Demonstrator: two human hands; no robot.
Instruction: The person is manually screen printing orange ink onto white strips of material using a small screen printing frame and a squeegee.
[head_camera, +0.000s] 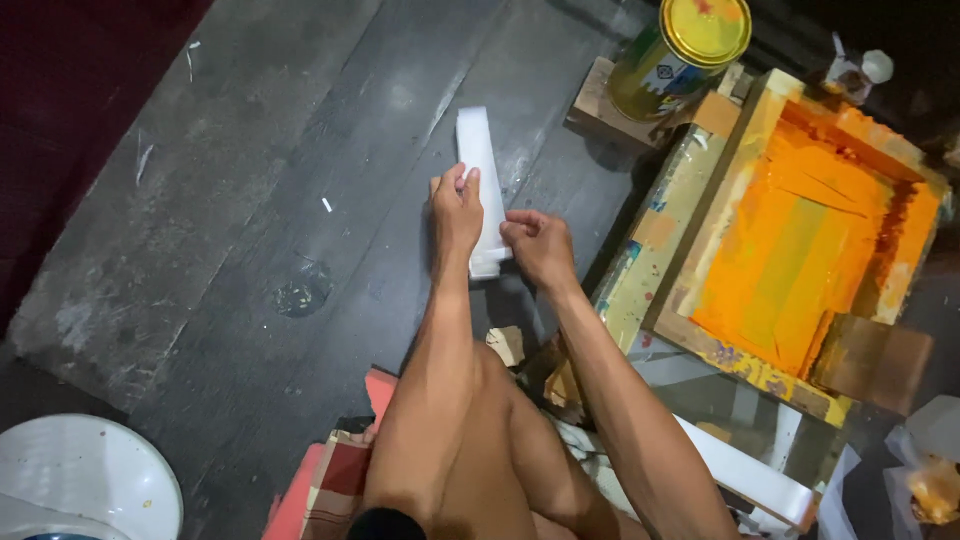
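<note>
A white strip (478, 170), long, flat and narrow, lies on the dark wooden floor (250, 200) in front of the seated person, its far end pointing away and its near end under the hands; it looks blank, with no colour on the part that shows. The left hand (456, 212) rests on the strip's left edge with fingers together, pressing it down; the right hand (537, 243) is curled at the near end, fingertips pinching the strip's lower corner. Whether anything lies beneath the strip cannot be told.

Just right of the hands sits a wooden printing frame (700, 215), its mesh thickly covered in orange ink (800, 250); a brown scraper (870, 360) rests on its near corner. A yellow-lidded tin (680, 55) stands on a wooden block beyond the frame. More white strips (760, 480) lie near the person's right knee; a white basin (80, 480) sits at the lower left.

Judging by this, the frame is inked and ready, while this strip appears unprinted and is only being handled on the floor, so most of the work on it seems left to do.
</note>
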